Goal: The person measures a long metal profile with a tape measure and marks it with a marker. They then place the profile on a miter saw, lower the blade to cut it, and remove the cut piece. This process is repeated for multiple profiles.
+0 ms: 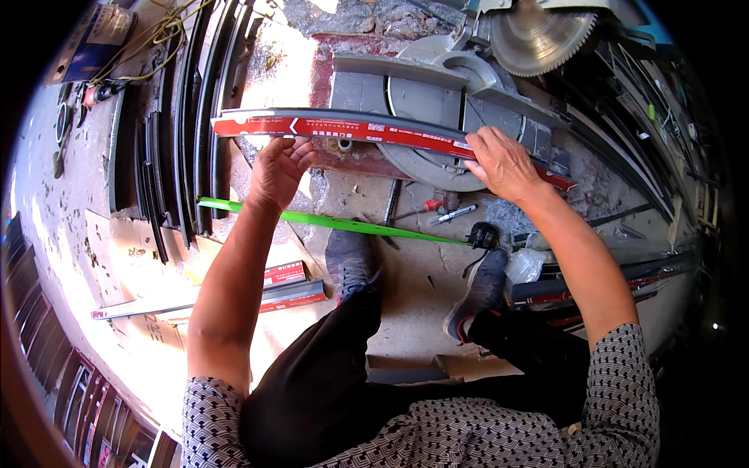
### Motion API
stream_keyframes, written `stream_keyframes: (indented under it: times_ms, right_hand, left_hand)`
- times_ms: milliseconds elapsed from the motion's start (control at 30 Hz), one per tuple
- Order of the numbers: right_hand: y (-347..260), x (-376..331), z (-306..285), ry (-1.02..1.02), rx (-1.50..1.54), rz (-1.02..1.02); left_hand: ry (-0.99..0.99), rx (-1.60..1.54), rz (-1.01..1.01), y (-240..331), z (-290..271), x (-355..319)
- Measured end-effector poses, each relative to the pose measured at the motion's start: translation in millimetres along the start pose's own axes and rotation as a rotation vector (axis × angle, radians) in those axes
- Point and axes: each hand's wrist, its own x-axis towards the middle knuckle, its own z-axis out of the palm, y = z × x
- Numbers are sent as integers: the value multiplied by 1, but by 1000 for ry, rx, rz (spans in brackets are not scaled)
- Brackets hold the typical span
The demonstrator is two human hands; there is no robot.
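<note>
A long dark metal profile with a red printed film [367,130] lies across the grey base of a mitre saw [425,93]. My left hand [279,168] grips the profile from below near its left end. Over the profile's right part, beside the saw's turntable, my right hand [503,162] presses down flat. The circular saw blade [538,35] is raised above and behind my right hand. A thin green strip [328,222] lies on the floor below my hands.
Stacks of dark profiles [179,132] lie at the left and more at the right [624,148]. A red-handled screwdriver [417,209] and a marker [456,213] lie on the concrete floor. Short profile pieces [281,292] rest by my feet [351,257].
</note>
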Motion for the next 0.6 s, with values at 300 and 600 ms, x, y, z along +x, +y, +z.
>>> stream_keyframes:
  times_ms: [300,600]
  right_hand:
    - [7,0,7,108,459,96]
    - [21,5,-9,-234,761,335]
  left_hand:
    - [-45,-37,-8,2,-8,1]
    - [-122,22,14,3,10,-7]
